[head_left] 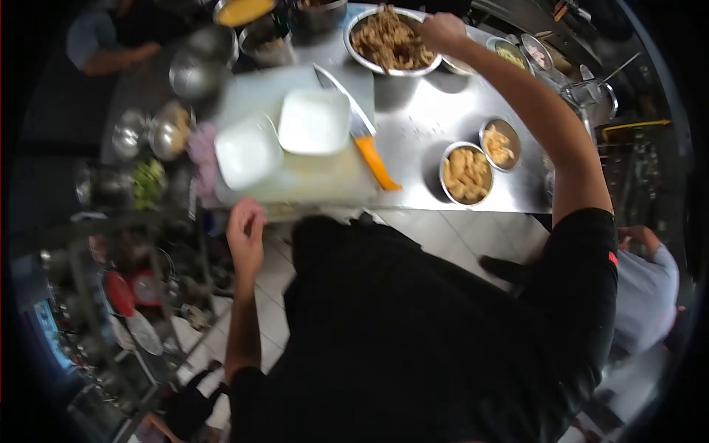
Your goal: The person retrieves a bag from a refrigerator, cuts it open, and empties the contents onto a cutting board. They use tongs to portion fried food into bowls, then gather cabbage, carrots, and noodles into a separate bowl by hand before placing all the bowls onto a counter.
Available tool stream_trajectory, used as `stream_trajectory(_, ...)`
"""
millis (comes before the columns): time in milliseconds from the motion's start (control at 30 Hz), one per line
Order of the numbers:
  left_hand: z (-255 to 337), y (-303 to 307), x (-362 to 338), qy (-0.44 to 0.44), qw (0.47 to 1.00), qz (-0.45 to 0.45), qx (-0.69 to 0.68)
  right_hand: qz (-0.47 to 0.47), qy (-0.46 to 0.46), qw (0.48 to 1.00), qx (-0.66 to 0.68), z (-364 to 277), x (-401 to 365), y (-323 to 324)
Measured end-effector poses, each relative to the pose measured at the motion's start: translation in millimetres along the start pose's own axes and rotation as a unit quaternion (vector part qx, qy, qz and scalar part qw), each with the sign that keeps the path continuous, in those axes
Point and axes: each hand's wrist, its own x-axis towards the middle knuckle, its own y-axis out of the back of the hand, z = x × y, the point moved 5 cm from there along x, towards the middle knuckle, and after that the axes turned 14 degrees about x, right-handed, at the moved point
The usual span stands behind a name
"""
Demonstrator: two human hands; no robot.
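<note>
My right hand [444, 34] reaches to the far side of the table, closed at the right rim of a metal bowl [357, 60] heaped with brown shredded food [391, 43]. What its fingers hold, if anything, is hidden. My left hand [247, 225] is at the table's near edge, fingers loosely bent and somewhat apart, with nothing visible in them. Two white square dishes [315, 122] [249, 152] sit side by side on a pale cutting board [251, 92]. Beside them lies a knife with an orange handle [375, 162], its blade pointing away from me.
Two small metal bowls of pale yellow pieces [467, 175] [501, 145] stand at the right. Purple slices [203, 155], chopped greens [148, 183] and metal bowls [198, 74] are at the left. Other people [642, 295] [111, 44] are at the right and far left.
</note>
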Motion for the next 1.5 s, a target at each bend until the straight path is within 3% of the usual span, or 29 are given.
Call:
stream_trajectory(33, -15.8, -12.8, -15.2, 0.020, 1.000, 0.003, -0.019, -0.017, 0.012, 1.000, -0.019, -3.5, -7.5, -7.8)
stream_trajectory(100, -36.8, -42.5, -4.7, -0.011, 0.993, -0.120, 0.013, -0.009, 0.048, 0.998, -0.041, -7.2, 6.7, 11.7)
stream_trajectory(133, -44.5, -56.9, -3.8, 0.043, 0.984, -0.163, -0.051, -0.017, 0.048, 0.997, -0.061, -12.6, 5.7, 22.5)
stream_trajectory(200, -66.7, -82.5, 3.4, 0.142, 0.960, -0.180, -0.162, -0.028, 0.000, 0.995, -0.094, -9.7, 15.3, 29.3)
stream_trajectory(267, -56.0, -95.4, 16.2, 0.266, 0.909, -0.175, -0.269, -0.042, 0.014, 0.994, -0.098, -14.8, 14.0, 43.6)
stream_trajectory(333, -51.4, -111.0, 30.4, 0.276, 0.877, -0.196, -0.340, -0.054, 0.008, 0.993, -0.100, -15.4, 14.1, 58.9)
stream_trajectory(367, -42.1, -115.5, 40.4, 0.281, 0.873, -0.173, -0.359, 0.016, 0.101, 0.988, -0.116, 5.3, 19.1, 53.4)
stream_trajectory(433, -39.4, -126.2, 54.9, 0.287, 0.866, -0.157, -0.379, 0.082, 0.187, 0.970, -0.131, 6.5, 14.8, 66.9)
stream_trajectory(500, -45.9, -132.1, 66.8, 0.285, 0.876, -0.115, -0.372, -0.141, 0.003, 0.958, -0.248, -29.4, -2.6, 108.4)
stream_trajectory(533, -45.3, -135.5, 70.9, 0.283, 0.875, -0.122, -0.374, -0.143, -0.004, 0.958, -0.250, -15.4, -2.6, 111.9)
stream_trajectory(600, -50.2, -137.7, 74.6, 0.334, 0.859, -0.097, -0.377, -0.039, 0.022, 0.980, -0.192, 17.1, -5.2, 129.2)
stream_trajectory(633, -53.6, -139.8, 77.8, 0.333, 0.859, -0.101, -0.376, -0.040, 0.018, 0.981, -0.191, 14.5, -12.1, 138.4)
stream_trajectory(700, -61.5, -146.9, 77.1, 0.308, 0.844, -0.153, -0.411, 0.026, 0.156, 0.986, -0.056, -22.8, -33.9, 167.8)
stream_trajectory(733, -62.5, -146.4, 75.2, 0.306, 0.841, -0.158, -0.417, 0.016, 0.163, 0.985, -0.046, -38.0, -43.0, 167.2)
stream_trajectory(800, -52.1, -134.2, 70.0, 0.329, 0.832, -0.161, -0.416, -0.005, -0.007, 0.996, 0.094, -51.6, -58.0, 162.7)
stream_trajectory(967, -58.8, -121.6, 58.2, 0.328, 0.831, -0.193, -0.406, -0.068, 0.161, 0.979, 0.102, -154.5, -84.5, 45.9)
stream_trajectory(1067, -59.3, -110.5, 50.8, 0.309, 0.833, -0.176, -0.424, -0.080, 0.061, 0.994, 0.031, -203.8, -85.0, 6.3)
stream_trajectory(1200, -70.9, -95.0, 34.1, 0.294, 0.857, -0.123, -0.404, -0.070, 0.076, 0.990, 0.095, -188.9, -90.2, 20.5)
stream_trajectory(1267, -73.1, -91.5, 25.8, 0.272, 0.872, -0.100, -0.395, -0.119, 0.067, 0.987, 0.087, -165.5, -89.1, 44.0)
stream_trajectory(1367, -74.7, -87.5, 12.6, 0.271, 0.887, -0.086, -0.364, -0.079, 0.111, 0.985, 0.103, -124.6, -88.5, 90.8)
stream_trajectory(1400, -70.7, -85.1, 8.5, 0.264, 0.890, -0.079, -0.363, -0.101, 0.087, 0.983, 0.130, -110.6, -81.2, 102.7)
stream_trajectory(1500, -65.3, -87.2, -6.8, 0.291, 0.885, -0.049, -0.360, -0.075, 0.080, 0.990, 0.087, -59.9, -26.2, 79.7)
